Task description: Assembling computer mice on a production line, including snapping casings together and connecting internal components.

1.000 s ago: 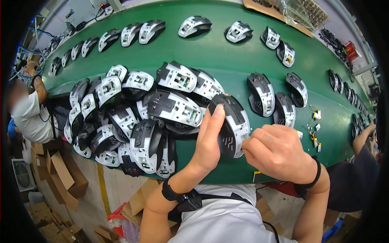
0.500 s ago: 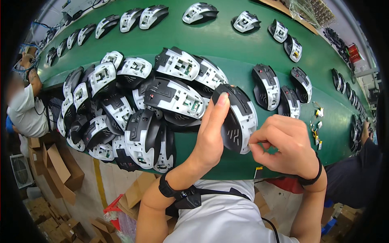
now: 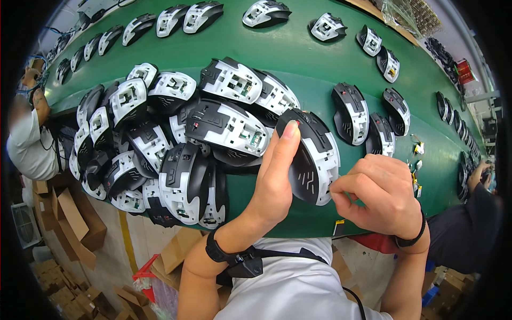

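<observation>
My left hand (image 3: pixel 272 184) grips a black-and-white computer mouse (image 3: pixel 313 162), tilted upright, its thumb lying along the black shell. At the mouse's lower right edge, my right hand (image 3: pixel 376 194) is closed in a pinch; whatever its fingertips hold is too small or hidden to make out. Left of my hands lies a heap of similar mice (image 3: pixel 184 184) with open cut-outs in their white shells. Just beyond my right hand, a few mice (image 3: pixel 350 114) rest on the green table (image 3: pixel 298 58).
Small wired parts (image 3: pixel 417 165) lie right of my right hand, and a small battery-like piece (image 3: pixel 339 227) sits at the table's near edge. More mice (image 3: pixel 266 13) line the far side. Cardboard boxes (image 3: pixel 74 221) stand on the floor at left. Other people (image 3: pixel 34 144) sit at both sides.
My right hand has shifted slightly right and down, still pinched by the mouse's edge. The left hand keeps its grip on the mouse. The view has moved a little.
</observation>
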Tool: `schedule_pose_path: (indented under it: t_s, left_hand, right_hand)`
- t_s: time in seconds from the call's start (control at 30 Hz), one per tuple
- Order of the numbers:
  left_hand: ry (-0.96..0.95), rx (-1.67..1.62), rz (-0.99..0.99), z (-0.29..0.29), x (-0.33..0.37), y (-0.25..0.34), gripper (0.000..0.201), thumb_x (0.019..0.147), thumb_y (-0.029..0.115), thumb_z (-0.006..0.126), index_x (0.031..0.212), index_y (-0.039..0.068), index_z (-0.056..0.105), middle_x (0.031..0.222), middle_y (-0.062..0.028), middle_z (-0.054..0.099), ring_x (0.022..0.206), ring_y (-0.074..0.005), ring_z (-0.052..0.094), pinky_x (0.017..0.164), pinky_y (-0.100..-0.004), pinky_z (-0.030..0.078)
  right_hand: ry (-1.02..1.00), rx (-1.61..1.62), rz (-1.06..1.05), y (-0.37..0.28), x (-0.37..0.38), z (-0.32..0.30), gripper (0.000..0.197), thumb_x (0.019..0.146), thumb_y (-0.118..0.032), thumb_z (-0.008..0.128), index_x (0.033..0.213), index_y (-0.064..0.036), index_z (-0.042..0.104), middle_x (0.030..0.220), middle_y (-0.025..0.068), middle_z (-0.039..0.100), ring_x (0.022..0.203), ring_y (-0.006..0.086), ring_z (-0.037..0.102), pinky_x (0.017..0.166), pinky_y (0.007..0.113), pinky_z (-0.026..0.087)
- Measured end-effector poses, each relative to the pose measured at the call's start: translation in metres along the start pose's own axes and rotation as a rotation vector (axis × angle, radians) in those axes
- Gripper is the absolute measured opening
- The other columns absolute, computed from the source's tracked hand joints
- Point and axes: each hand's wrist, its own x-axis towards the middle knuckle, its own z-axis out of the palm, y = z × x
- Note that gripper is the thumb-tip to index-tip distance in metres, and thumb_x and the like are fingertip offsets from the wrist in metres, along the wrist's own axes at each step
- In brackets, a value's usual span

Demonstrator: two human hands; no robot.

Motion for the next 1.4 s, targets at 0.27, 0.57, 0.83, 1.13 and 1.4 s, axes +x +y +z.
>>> schedule_pose_path:
  t_s: [0.27, 0.57, 0.83, 1.13, 1.4]
  left_hand:
    - [0.058, -0.008, -0.013, 0.008, 0.003, 0.000, 0.053, 0.103, 0.044, 0.029, 0.119, 0.003, 0.057, 0.106, -0.0170, 0.067, 0.094, -0.0222, 0.067, 0.086, -0.0352, 0.053]
    - [0.064, -0.009, 0.032, 0.000, -0.004, 0.006, 0.058, 0.100, 0.052, 0.030, 0.124, 0.003, 0.050, 0.106, -0.0205, 0.066, 0.080, -0.0312, 0.070, 0.068, -0.0415, 0.060]
    - [0.013, -0.010, -0.008, 0.009, -0.003, 0.009, 0.057, 0.098, 0.048, 0.032, 0.121, 0.001, 0.053, 0.103, -0.0198, 0.066, 0.076, -0.0290, 0.069, 0.067, -0.0389, 0.059]
    - [-0.286, 0.029, -0.178, 0.010, -0.010, 0.010, 0.069, 0.099, 0.053, 0.037, 0.138, -0.004, 0.041, 0.124, -0.0228, 0.059, 0.107, -0.0345, 0.063, 0.086, -0.0470, 0.056]
    - [-0.293, -0.001, -0.043, 0.014, -0.005, 0.005, 0.062, 0.089, -0.001, 0.058, 0.144, -0.002, 0.029, 0.128, -0.0176, 0.054, 0.118, -0.0257, 0.057, 0.098, -0.0423, 0.049]
  right_hand:
    - [-0.113, -0.071, -0.036, 0.001, -0.001, -0.002, 0.021, 0.060, 0.003, 0.073, 0.076, -0.0043, 0.061, 0.069, 0.0030, 0.051, 0.056, 0.0185, 0.052, 0.048, 0.030, 0.041]
    - [0.049, 0.117, 0.043, -0.007, -0.015, 0.018, 0.031, 0.064, -0.008, 0.082, 0.091, -0.0013, 0.069, 0.072, 0.0039, 0.054, 0.056, 0.0188, 0.053, 0.048, 0.032, 0.043]
    - [0.084, 0.009, -0.027, -0.010, -0.029, 0.030, 0.029, 0.066, -0.006, 0.081, 0.091, -0.0001, 0.068, 0.069, 0.0032, 0.052, 0.054, 0.0169, 0.050, 0.046, 0.029, 0.041]
    - [0.207, 1.104, 0.596, 0.021, -0.028, 0.012, 0.079, 0.085, -0.041, 0.070, 0.141, 0.0063, 0.040, 0.124, 0.0141, 0.058, 0.106, 0.0203, 0.059, 0.088, 0.034, 0.049]
    - [0.547, 1.145, 0.719, 0.031, -0.040, 0.030, 0.054, 0.084, -0.014, 0.075, 0.127, 0.0061, 0.050, 0.119, 0.0110, 0.062, 0.106, 0.0159, 0.060, 0.096, 0.031, 0.046]
